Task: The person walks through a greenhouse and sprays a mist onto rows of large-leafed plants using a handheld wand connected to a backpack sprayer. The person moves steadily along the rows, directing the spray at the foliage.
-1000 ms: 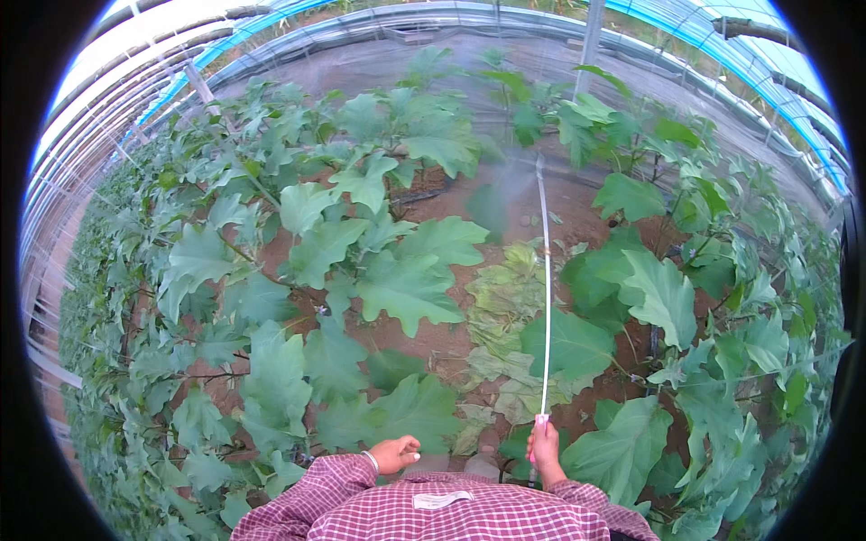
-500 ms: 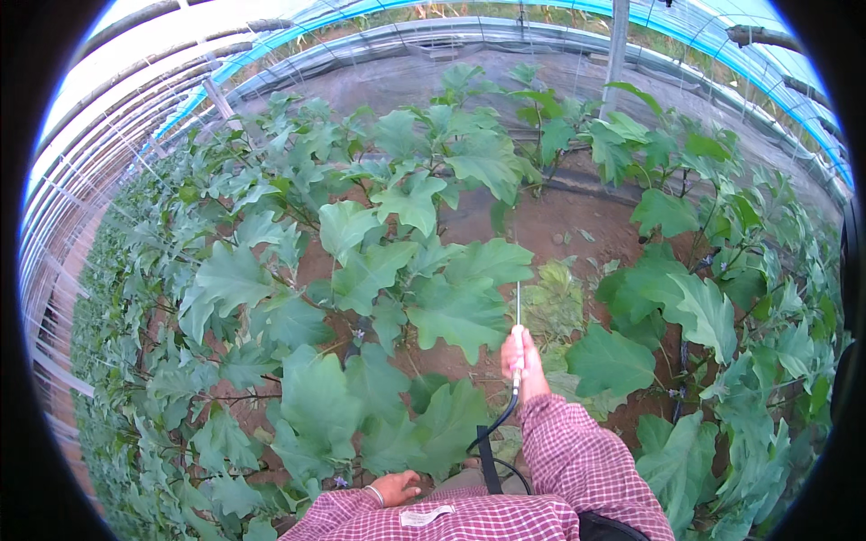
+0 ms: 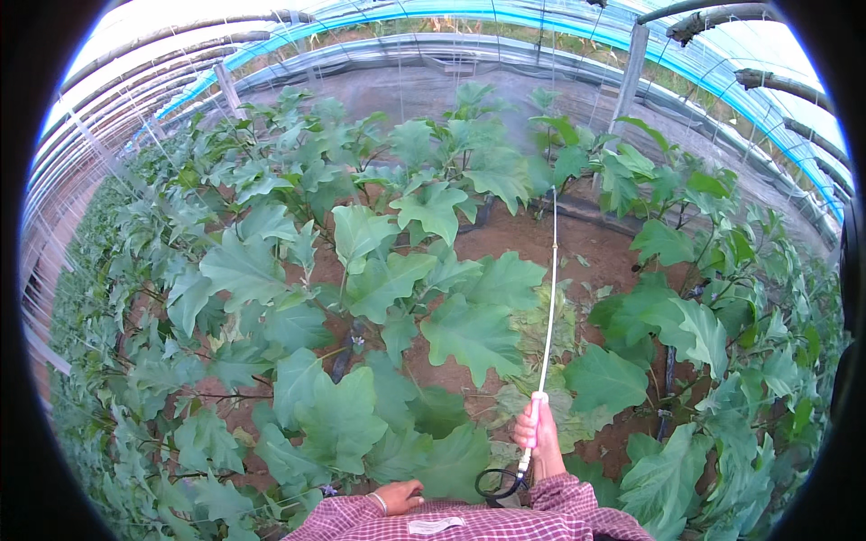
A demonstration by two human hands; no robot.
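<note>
While the right hand [image 3: 545,436] clasps a pink handle [image 3: 538,398], white wand [image 3: 549,311] ahead, left hand [image 3: 397,497] half-curled

Smooth wand [image 3: 550,311], probably metal; smooth plastic handle [image 3: 536,417]; matt cloth shirt [image 3: 505,522]; rough wooden pole [image 3: 722,18]

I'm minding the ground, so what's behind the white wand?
Behind the wand, pale withered leaves and brown soil show. What the right hand and pink handle cover cannot be seen.

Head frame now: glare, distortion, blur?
Head view: roof blown out white at upper left; head view: roof poles bow near the black fisheye rim; head view: leaves near the tip of the wand look hazy, mist or blur unclear.
</note>
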